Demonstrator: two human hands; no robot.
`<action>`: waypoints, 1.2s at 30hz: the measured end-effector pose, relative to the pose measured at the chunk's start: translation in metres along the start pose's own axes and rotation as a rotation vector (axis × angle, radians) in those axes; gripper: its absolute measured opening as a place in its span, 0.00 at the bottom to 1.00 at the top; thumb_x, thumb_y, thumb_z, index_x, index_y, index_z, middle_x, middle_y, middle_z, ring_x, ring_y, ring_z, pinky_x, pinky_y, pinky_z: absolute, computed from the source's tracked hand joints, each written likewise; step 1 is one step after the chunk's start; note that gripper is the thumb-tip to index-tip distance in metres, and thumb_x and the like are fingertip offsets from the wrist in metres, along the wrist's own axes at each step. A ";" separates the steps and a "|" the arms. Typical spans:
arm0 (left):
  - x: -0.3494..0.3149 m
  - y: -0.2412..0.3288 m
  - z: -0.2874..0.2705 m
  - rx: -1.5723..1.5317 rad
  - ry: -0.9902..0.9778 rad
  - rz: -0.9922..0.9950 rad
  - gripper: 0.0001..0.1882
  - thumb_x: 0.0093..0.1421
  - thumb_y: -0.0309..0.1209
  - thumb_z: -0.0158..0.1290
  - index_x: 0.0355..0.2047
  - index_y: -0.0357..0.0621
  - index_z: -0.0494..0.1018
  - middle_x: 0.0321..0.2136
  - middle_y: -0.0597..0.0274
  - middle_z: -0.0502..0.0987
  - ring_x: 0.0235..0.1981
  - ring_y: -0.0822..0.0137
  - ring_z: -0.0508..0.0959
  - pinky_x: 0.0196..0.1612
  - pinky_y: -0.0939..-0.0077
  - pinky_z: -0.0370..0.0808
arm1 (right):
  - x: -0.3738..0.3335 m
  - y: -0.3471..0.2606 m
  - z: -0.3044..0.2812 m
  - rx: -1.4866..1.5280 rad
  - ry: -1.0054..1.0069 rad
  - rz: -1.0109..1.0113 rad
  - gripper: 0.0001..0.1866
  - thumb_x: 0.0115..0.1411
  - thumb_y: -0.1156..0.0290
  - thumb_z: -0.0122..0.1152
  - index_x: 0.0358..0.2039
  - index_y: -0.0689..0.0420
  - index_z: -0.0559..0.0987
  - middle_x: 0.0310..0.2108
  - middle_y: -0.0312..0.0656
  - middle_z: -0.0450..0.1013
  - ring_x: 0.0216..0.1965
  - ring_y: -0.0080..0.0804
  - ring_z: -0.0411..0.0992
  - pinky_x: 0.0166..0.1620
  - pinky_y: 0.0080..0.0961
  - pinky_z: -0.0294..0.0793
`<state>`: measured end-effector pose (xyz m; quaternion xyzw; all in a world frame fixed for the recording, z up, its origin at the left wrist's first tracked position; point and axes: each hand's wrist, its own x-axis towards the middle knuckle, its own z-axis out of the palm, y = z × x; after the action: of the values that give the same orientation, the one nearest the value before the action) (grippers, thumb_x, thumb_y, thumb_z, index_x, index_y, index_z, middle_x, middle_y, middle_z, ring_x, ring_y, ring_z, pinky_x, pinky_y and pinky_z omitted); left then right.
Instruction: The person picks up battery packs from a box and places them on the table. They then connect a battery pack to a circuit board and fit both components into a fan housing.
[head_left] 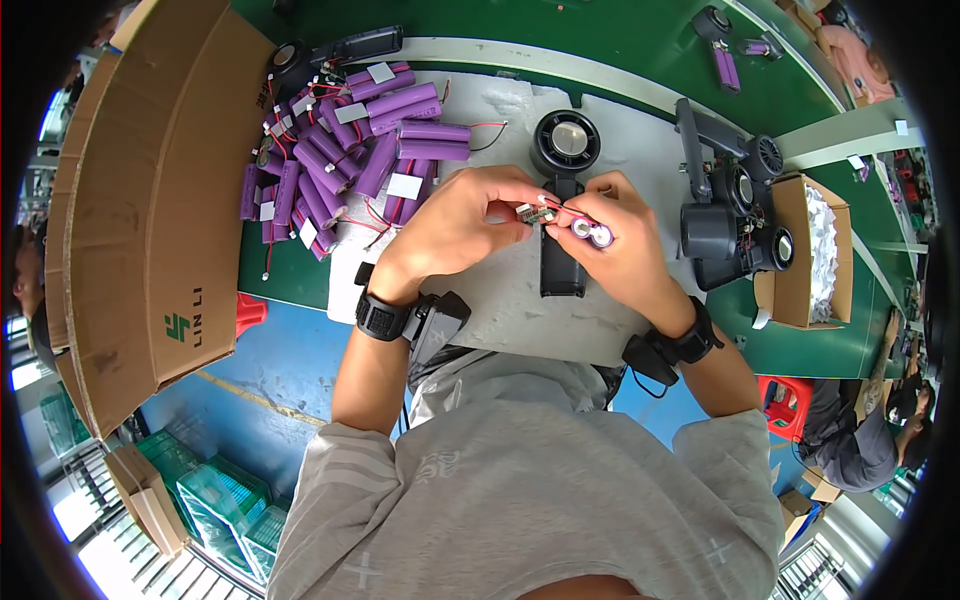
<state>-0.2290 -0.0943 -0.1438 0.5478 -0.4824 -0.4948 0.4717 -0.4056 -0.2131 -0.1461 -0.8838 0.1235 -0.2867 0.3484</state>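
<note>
Above the pale work mat, my right hand is closed around a purple battery pack whose two round ends face out. Red wires run from the pack toward a small green circuit board with white sockets. My left hand pinches at that board with thumb and index finger; its fingertips touch the board's edge and the wire ends. Directly beneath both hands lies a black handheld fan, its round head pointing away from me and its long handle toward me. My fingers hide the handle's middle.
Several purple battery packs with wires are heaped on the left, beside a tall cardboard box. More black fan bodies stand at the right, next to a small carton with white contents. A metal rail crosses the green bench behind.
</note>
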 end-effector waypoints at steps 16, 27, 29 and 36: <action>0.006 -0.015 0.002 0.201 0.174 0.239 0.13 0.51 0.15 0.56 0.33 0.47 0.83 0.35 0.59 0.77 0.37 0.63 0.78 0.37 0.73 0.74 | -0.004 0.000 0.000 -0.066 -0.046 -0.090 0.11 0.44 0.78 0.72 0.30 0.60 0.80 0.28 0.43 0.71 0.31 0.35 0.70 0.31 0.28 0.69; 0.000 0.002 0.000 0.264 0.041 0.188 0.15 0.50 0.09 0.52 0.36 0.37 0.79 0.37 0.60 0.75 0.40 0.68 0.77 0.44 0.76 0.74 | -0.003 0.003 -0.001 -0.069 -0.037 -0.144 0.11 0.44 0.78 0.72 0.30 0.60 0.80 0.24 0.41 0.73 0.33 0.35 0.70 0.31 0.28 0.70; -0.002 0.003 0.002 0.205 0.025 0.191 0.16 0.51 0.10 0.53 0.39 0.36 0.77 0.37 0.60 0.75 0.40 0.69 0.77 0.46 0.76 0.74 | -0.005 0.001 -0.001 -0.065 -0.028 -0.131 0.11 0.44 0.77 0.72 0.30 0.60 0.80 0.25 0.41 0.73 0.34 0.35 0.70 0.31 0.28 0.70; 0.004 0.001 0.005 -0.020 0.033 0.138 0.17 0.53 0.13 0.56 0.44 0.37 0.76 0.38 0.59 0.77 0.40 0.69 0.78 0.44 0.74 0.77 | -0.007 0.004 -0.001 -0.055 -0.009 -0.124 0.12 0.44 0.76 0.73 0.30 0.59 0.80 0.25 0.41 0.73 0.34 0.35 0.70 0.32 0.29 0.71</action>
<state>-0.2342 -0.0982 -0.1431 0.5166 -0.5063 -0.4567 0.5178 -0.4117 -0.2136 -0.1507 -0.9002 0.0746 -0.3004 0.3062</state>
